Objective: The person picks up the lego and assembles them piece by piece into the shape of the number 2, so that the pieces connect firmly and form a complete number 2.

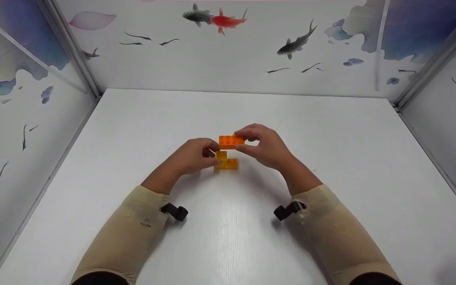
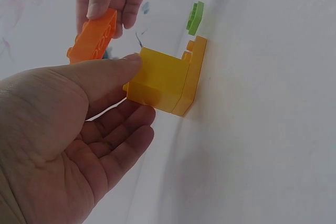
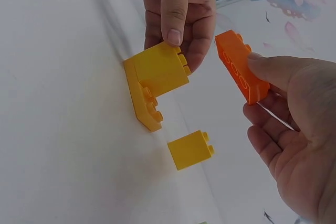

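Observation:
A tall yellow brick (image 3: 160,69) stands on one end of a low yellow-orange brick (image 1: 232,164), whose other end shows bare studs. My left hand (image 1: 196,156) pinches the yellow brick by its side, thumb on the near face and fingers behind. Above and slightly behind this stack, my right hand (image 1: 265,146) holds an orange brick (image 1: 228,142) between thumb and fingers. The orange brick's studs face up in the head view, and it is apart from the yellow brick in both wrist views.
A second yellow brick (image 3: 190,150) stands on the white table (image 1: 228,237) beyond the stack, mostly hidden in the head view. A small green brick (image 2: 195,18) shows farther off in the left wrist view. Printed panels (image 1: 244,59) wall the table's back and sides.

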A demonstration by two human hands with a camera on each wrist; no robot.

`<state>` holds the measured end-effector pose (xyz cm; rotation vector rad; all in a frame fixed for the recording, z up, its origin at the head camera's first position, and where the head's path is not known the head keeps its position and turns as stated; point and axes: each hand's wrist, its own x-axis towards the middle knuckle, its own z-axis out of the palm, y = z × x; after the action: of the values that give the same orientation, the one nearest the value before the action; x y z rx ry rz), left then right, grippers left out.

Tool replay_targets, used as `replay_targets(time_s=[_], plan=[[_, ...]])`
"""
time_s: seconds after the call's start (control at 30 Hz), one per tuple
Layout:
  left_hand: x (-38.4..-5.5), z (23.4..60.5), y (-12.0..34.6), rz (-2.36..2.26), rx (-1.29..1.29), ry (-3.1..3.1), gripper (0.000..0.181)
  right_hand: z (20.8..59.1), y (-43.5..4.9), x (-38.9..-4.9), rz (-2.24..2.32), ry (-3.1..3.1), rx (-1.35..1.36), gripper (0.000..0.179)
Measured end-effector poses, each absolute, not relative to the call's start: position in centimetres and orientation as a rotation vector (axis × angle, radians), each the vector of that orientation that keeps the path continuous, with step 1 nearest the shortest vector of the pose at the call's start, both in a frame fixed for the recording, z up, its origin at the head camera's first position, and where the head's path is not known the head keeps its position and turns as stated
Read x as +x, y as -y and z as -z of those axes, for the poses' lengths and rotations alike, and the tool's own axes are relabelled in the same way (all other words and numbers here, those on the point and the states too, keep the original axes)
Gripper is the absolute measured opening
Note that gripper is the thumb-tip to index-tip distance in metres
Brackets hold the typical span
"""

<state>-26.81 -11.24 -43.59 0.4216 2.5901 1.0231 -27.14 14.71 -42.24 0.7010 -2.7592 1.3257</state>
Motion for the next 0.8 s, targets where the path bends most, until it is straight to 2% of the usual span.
replay_targets(time_s=[0.8], plan=[[-26.6, 43.4, 11.4, -1.097, 0.522, -2.612, 0.037, 43.5, -14.3, -27.4, -1.255, 2.887, 0.836, 0.035]])
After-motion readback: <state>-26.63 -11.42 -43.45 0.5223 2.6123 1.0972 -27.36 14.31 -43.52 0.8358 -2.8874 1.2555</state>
